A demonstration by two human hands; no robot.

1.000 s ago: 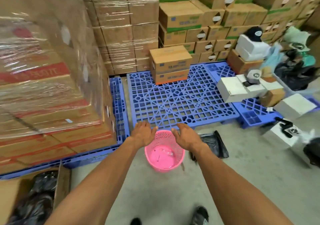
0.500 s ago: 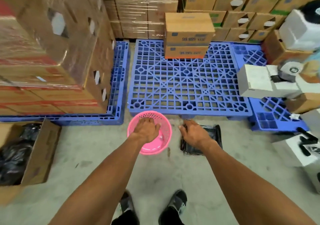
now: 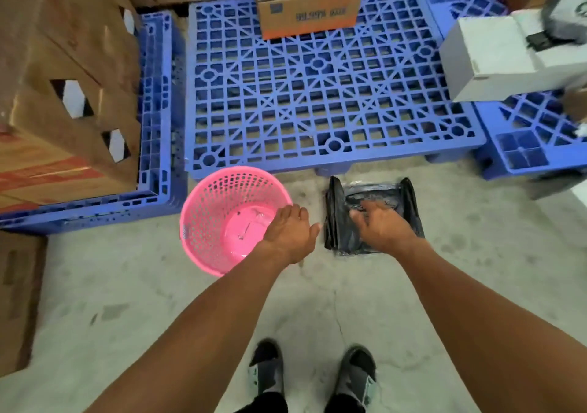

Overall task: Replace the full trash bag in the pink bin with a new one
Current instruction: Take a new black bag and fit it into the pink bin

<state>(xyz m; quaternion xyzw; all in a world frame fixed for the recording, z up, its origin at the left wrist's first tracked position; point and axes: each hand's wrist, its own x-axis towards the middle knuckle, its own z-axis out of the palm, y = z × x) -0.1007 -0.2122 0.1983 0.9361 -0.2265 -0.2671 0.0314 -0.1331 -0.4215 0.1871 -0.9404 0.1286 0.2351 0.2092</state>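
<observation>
The pink mesh bin [image 3: 208, 219] stands on the concrete floor with no bag in it; its pink bottom shows. To its right lies a folded stack of black trash bags [image 3: 378, 192]. My left hand [image 3: 290, 231] hovers over the bin's right rim, fingers spread, holding nothing. My right hand [image 3: 381, 225] rests palm down on the black bags, fingers spread across the top one; whether it grips any is unclear.
A blue plastic pallet [image 3: 317, 95] lies just beyond the bin, carrying a cardboard box [image 3: 309, 9]. Wrapped carton stacks [image 3: 63, 95] stand at left on another pallet. White boxes [image 3: 489, 57] sit at right. A brown box [image 3: 16, 301] is at my left.
The view has tilted down and closer. My left hand moved from inside the bin to its right rim. My right hand slid further onto the black bags.
</observation>
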